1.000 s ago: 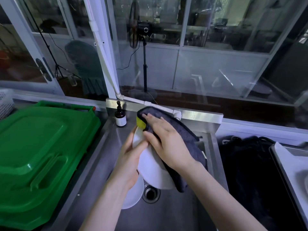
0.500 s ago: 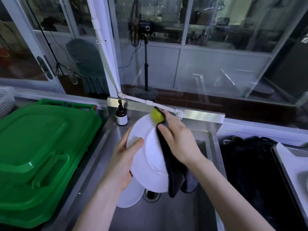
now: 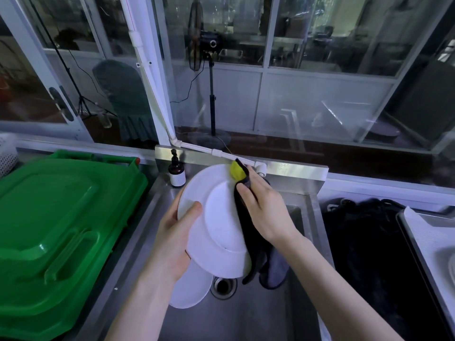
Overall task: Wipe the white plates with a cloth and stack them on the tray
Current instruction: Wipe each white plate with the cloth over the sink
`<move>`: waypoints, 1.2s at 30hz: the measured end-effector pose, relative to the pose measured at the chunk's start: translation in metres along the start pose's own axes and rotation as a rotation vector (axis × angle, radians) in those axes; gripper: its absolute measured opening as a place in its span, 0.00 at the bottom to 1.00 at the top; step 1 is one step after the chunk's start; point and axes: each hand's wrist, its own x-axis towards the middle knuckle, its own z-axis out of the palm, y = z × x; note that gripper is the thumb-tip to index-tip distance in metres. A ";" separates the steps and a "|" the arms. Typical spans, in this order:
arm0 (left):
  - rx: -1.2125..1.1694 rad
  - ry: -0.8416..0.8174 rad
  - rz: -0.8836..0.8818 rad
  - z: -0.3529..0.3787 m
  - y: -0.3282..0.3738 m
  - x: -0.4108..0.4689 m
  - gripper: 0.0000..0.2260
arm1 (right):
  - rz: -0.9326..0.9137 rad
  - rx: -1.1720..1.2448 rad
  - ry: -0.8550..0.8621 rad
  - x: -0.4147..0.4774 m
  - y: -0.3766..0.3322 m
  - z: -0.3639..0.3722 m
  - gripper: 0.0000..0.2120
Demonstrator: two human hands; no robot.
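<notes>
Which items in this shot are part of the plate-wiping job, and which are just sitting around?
In use: round white plate in the left hand; dark grey cloth with yellow patch in the right hand; second white plate in the steel sink; metal tray at right.
Lying about: green plastic bin lid; brown pump bottle; black bundle.

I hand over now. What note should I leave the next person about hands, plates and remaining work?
Left hand grips the white plate by its left rim, over the sink.
Right hand holds the cloth against its right edge.
A second plate lies in the sink beside the drain; the tray is far right.
Wiping is under way.
Left: finish wiping, stack both.
</notes>
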 end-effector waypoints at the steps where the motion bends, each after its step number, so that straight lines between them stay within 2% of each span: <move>1: -0.007 0.004 -0.006 -0.003 -0.001 -0.001 0.20 | 0.046 0.032 0.008 -0.006 0.006 0.001 0.16; 5: -0.054 0.022 -0.022 -0.013 -0.005 -0.003 0.21 | 0.075 0.098 0.042 -0.035 0.020 0.005 0.23; 10: -0.034 -0.005 -0.021 -0.009 -0.004 0.007 0.17 | -0.113 -0.097 -0.089 -0.018 0.009 0.000 0.23; 12: -0.053 -0.018 0.004 -0.007 -0.002 0.011 0.17 | -0.152 -0.102 -0.126 -0.004 0.005 -0.005 0.22; 14: -0.076 0.000 0.036 -0.010 -0.003 0.013 0.18 | -0.129 -0.018 -0.106 0.005 0.005 -0.009 0.21; 18: -0.199 0.075 0.037 -0.018 -0.004 0.016 0.22 | 0.093 0.172 0.001 -0.012 0.022 -0.012 0.15; 19: -0.236 0.086 0.035 -0.020 -0.004 0.018 0.23 | 0.111 0.210 0.004 -0.024 0.026 -0.009 0.18; 21: -0.275 0.109 0.038 -0.023 -0.005 0.020 0.21 | 0.027 0.200 -0.020 -0.052 0.029 -0.001 0.24; 23: -0.278 0.118 0.032 -0.023 -0.007 0.022 0.19 | -0.057 0.155 -0.036 -0.063 0.031 0.004 0.25; 26: -0.259 0.103 -0.038 -0.015 -0.010 0.023 0.23 | -0.015 0.155 0.016 -0.040 0.031 -0.007 0.24; 29: -0.228 0.115 -0.097 -0.012 -0.008 0.026 0.18 | -0.004 0.177 0.054 -0.019 0.023 -0.019 0.23; 33: -0.331 0.163 -0.083 -0.012 -0.001 0.030 0.16 | -0.150 0.054 0.056 -0.048 0.022 -0.012 0.24; 36: -0.415 0.233 -0.126 0.002 -0.001 0.032 0.22 | -0.369 -0.186 -0.016 -0.078 0.014 0.010 0.23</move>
